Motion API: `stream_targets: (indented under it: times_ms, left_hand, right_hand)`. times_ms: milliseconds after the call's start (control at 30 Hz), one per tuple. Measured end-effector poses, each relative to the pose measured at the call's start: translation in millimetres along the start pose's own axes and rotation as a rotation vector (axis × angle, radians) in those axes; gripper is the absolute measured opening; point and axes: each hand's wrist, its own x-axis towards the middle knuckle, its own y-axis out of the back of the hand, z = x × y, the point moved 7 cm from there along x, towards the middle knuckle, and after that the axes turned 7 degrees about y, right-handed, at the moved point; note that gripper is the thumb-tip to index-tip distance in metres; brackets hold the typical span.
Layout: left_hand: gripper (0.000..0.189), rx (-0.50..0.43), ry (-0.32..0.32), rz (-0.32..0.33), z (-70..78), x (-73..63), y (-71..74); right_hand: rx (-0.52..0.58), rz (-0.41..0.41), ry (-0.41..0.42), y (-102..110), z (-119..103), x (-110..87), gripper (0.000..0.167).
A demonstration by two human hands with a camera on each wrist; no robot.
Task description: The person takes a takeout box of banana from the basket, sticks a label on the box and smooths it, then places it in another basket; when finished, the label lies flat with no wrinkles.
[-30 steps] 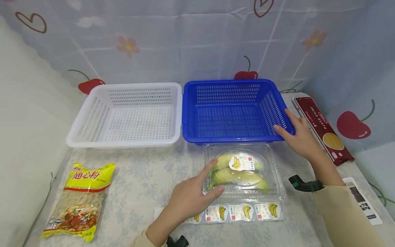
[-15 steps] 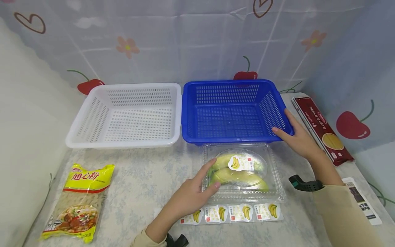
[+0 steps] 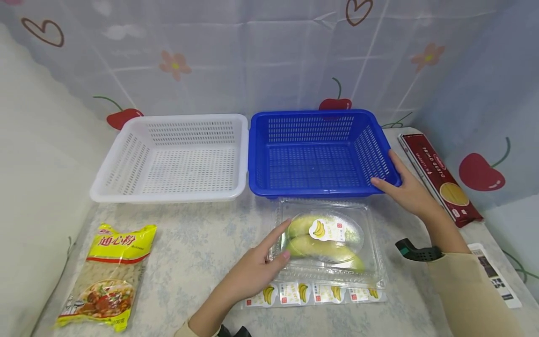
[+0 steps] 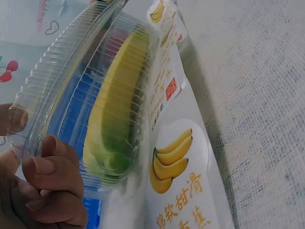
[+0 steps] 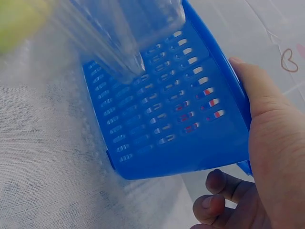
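My left hand point(image 3: 252, 271) grips the left edge of a clear plastic box point(image 3: 337, 278), thumb above and fingers curled under its rim in the left wrist view. Inside lie yellow-green bananas point(image 3: 324, 248), and a banana label point(image 3: 328, 230) is on the lid. The box slightly overlaps a strip of banana stickers point(image 3: 290, 294) lying in front of it. My right hand point(image 3: 410, 194) holds the near right corner of a blue basket point(image 3: 311, 192). Its thumb lies over the rim, and curled fingers show below the rim in the right wrist view.
A white basket point(image 3: 168, 196) stands left of the blue one. At the front left lies a yellow pasta bag point(image 3: 109, 276). A red spaghetti pack point(image 3: 440, 178) lies along the right edge, with a white printed card point(image 3: 494, 276) nearer. Behind hangs a patterned curtain point(image 3: 252, 61).
The banana box has shifted slightly toward me and to the left, its front edge now over part of the sticker strip. My left hand has moved with it. The right hand stays on the blue basket.
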Motion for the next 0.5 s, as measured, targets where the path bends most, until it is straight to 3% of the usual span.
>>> stream_targets:
  times_ms: [200, 500]
  left_hand:
    - [0.059, -0.003, 0.009, -0.036, 1.1, -15.7, 7.4]
    - [0.055, 0.022, 0.001, -0.018, 9.5, -40.0, 25.7]
  right_hand:
    - [0.011, -0.014, -0.016, 0.1, 0.3, -2.6, 0.101]
    - [0.021, -0.029, -0.010, -0.4, 1.2, -1.3, 0.101]
